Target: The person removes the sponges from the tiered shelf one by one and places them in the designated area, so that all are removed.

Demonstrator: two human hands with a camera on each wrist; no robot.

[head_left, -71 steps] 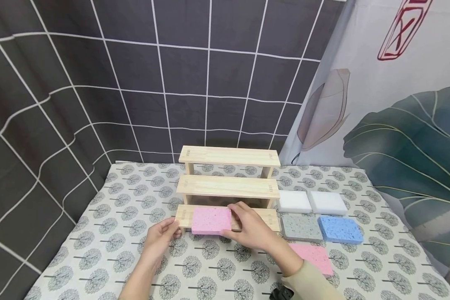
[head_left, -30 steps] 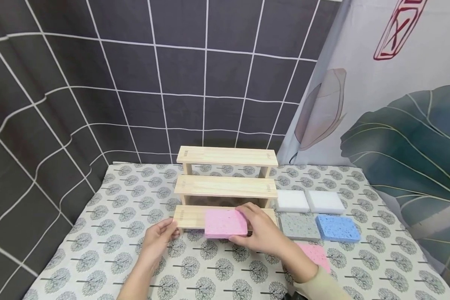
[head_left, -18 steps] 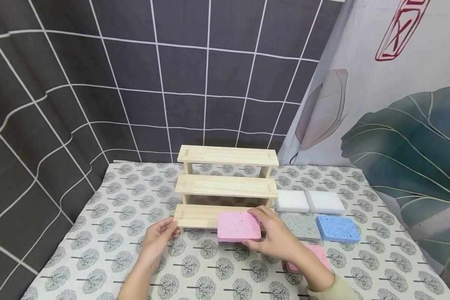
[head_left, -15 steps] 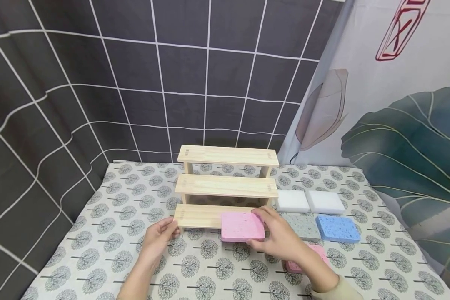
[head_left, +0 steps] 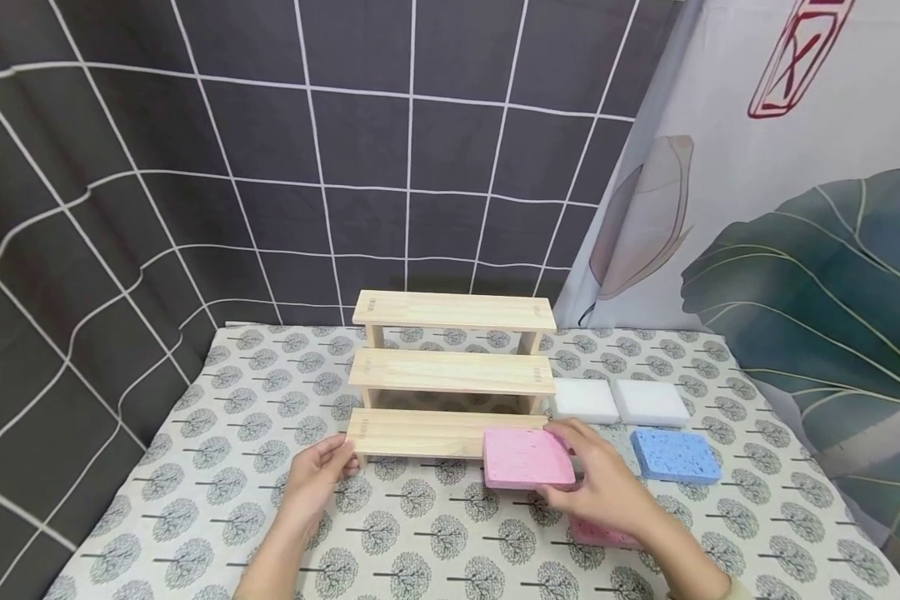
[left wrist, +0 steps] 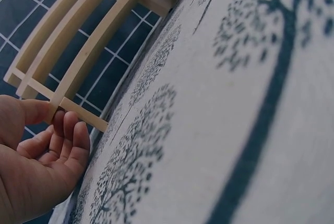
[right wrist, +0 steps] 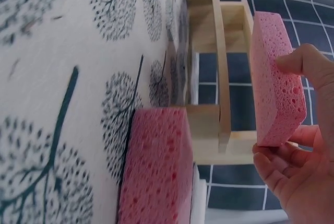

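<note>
A three-step wooden shelf (head_left: 420, 432) stands on the patterned cloth in the head view. My left hand (head_left: 317, 477) pinches the left end of its lowest board between thumb and fingers, as the left wrist view also shows. A pink sponge (head_left: 525, 458) is in my right hand (head_left: 596, 479), with thumb and fingers gripping its right side. In the right wrist view this sponge is up off the cloth, beside the lowest board. A second pink sponge (right wrist: 154, 169) lies flat on the cloth, partly hidden behind my right forearm in the head view.
Right of the shelf lie two white sponges (head_left: 587, 402), a blue sponge (head_left: 677, 457) and a grey sponge (head_left: 621, 437), the grey one mostly covered by my right hand. A dark gridded curtain (head_left: 450, 142) hangs behind, and a leaf-print curtain (head_left: 810, 275) at the right.
My right hand has carried the pink sponge rightward along the lowest board, from its left half to its right end. My left hand has stayed at the board's left end.
</note>
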